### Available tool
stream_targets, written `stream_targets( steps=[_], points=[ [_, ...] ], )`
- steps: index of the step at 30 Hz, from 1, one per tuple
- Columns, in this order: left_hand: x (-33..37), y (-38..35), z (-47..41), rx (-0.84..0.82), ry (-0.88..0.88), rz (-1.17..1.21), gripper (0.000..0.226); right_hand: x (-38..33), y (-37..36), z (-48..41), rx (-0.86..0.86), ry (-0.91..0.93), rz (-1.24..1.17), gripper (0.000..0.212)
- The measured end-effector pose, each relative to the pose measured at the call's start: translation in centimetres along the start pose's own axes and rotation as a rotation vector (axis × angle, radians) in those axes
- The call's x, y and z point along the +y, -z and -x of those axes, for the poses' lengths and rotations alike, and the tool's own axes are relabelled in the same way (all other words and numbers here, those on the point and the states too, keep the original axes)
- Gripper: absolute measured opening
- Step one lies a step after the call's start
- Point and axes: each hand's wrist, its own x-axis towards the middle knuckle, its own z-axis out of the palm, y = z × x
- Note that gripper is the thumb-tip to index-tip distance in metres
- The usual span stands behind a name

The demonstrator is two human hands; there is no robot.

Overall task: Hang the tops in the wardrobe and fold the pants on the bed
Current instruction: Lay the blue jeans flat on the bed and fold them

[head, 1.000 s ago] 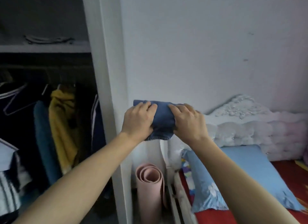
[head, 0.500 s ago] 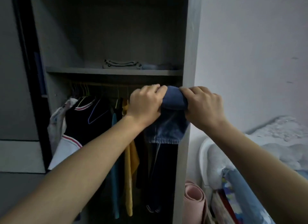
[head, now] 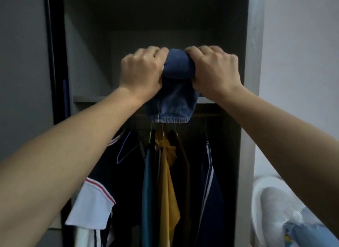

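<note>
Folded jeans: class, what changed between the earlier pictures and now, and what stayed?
The folded jeans were carried from beside the bed to the wardrobe and raised to its shelf level. Unchanged: left hand and right hand keep their grip on them.

Arms raised, left hand (head: 141,70) and right hand (head: 216,70) clench folded pants (head: 174,99) between them.

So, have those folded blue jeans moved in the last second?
Yes. The folded jeans, gripped by the left hand and right hand, went up: earlier they sat below the wardrobe shelf, now mostly above it.
</note>
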Motion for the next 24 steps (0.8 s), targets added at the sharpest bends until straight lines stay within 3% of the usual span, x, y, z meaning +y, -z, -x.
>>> stream_targets(
  steps=[9, 24],
  points=[
    [-3.9, -13.9, -8.6, 0.091, -0.029, -0.126, 0.045, 4.5, -13.8, -10.6, 0.174, -0.019, 0.076, 0.056],
    [-3.9, -36.2, -14.5, -0.035, -0.031, -0.026, 0.052, 10.8, -31.3, -16.9, -0.030, -0.010, 0.192, 0.051]
  ],
)
